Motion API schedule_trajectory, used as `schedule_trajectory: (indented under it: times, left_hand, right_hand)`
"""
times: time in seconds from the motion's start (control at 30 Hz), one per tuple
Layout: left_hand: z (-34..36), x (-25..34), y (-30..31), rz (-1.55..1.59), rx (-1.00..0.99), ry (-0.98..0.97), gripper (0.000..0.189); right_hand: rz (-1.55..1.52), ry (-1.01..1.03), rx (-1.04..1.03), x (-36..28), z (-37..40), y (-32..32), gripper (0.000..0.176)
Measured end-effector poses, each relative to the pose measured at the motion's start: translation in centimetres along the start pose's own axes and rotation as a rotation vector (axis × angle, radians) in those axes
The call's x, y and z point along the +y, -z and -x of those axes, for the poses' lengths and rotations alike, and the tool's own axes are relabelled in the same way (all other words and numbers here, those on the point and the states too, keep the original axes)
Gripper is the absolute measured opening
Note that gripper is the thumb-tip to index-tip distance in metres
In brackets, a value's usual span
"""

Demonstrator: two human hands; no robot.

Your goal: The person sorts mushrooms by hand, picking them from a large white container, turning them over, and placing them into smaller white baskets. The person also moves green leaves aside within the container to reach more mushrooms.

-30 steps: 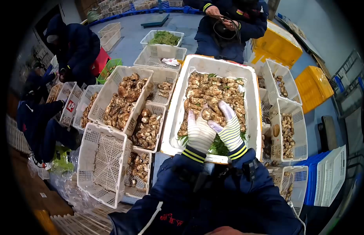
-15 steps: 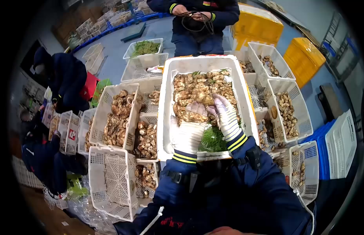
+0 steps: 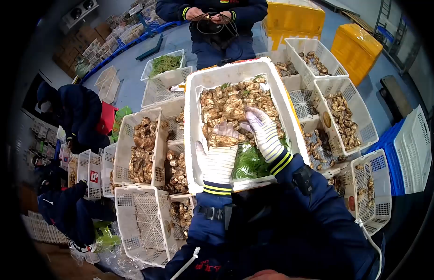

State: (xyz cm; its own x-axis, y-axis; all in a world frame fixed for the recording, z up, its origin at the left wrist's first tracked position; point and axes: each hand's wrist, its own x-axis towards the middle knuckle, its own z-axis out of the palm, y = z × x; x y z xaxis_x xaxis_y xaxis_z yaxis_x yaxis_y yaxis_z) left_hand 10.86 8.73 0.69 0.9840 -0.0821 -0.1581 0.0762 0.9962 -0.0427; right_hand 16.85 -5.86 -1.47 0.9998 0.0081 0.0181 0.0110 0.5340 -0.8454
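Observation:
A white foam box [image 3: 193, 116] sits in front of me, packed at its far part with rows of brown matsutake mushrooms [image 3: 217, 100]. Green fern leaves [image 3: 250, 163] cover its near end. My left hand [image 3: 219, 158], in a striped glove, is turned palm up inside the box, with a matsutake mushroom [image 3: 223, 140] lying across the palm and fingers; its thumb stands apart. My right hand [image 3: 264, 133], gloved too, has thumb and fingertips at another matsutake mushroom [image 3: 234, 111] on top of the packed rows. The underside of that mushroom is hidden.
White plastic baskets with mushrooms flank the box on the left [image 3: 141, 163] and right [image 3: 345, 121]. A basket of ferns [image 3: 164, 64] and yellow boxes [image 3: 357, 51] are farther back. Across the box a person [image 3: 217, 28] handles a dark cord; other people [image 3: 79, 107] work at left.
My right hand and its mushroom have moved slightly left and down onto the packed rows. The left hand keeps its mushroom. The whole view has tilted and shifted a little.

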Motion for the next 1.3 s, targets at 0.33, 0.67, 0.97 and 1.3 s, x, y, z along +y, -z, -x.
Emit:
schedule_trajectory:
  times: [0.33, 0.67, 0.97, 1.3]
  left_hand:
    - [-0.2, 0.5, 0.2, 0.028, 0.041, -0.027, 0.065]
    - [0.0, 0.5, -0.3, 0.074, 0.047, -0.022, 0.066]
    - [-0.3, 0.8, 0.1, 0.069, 0.051, -0.040, 0.062]
    - [-0.4, 1.8, 1.6, -0.114, -0.119, -0.004, 0.061]
  right_hand:
    - [0.369, 0.080, -0.239, 0.6, 1.2, -1.0, 0.037]
    - [0.135, 0.102, -0.064, 0.5, 0.7, -0.5, 0.040]
    - [0.461, 0.093, -0.221, -0.4, 2.0, -1.8, 0.035]
    - [1.424, 0.742, -0.574, -2.1, 2.8, -3.4, 0.052]
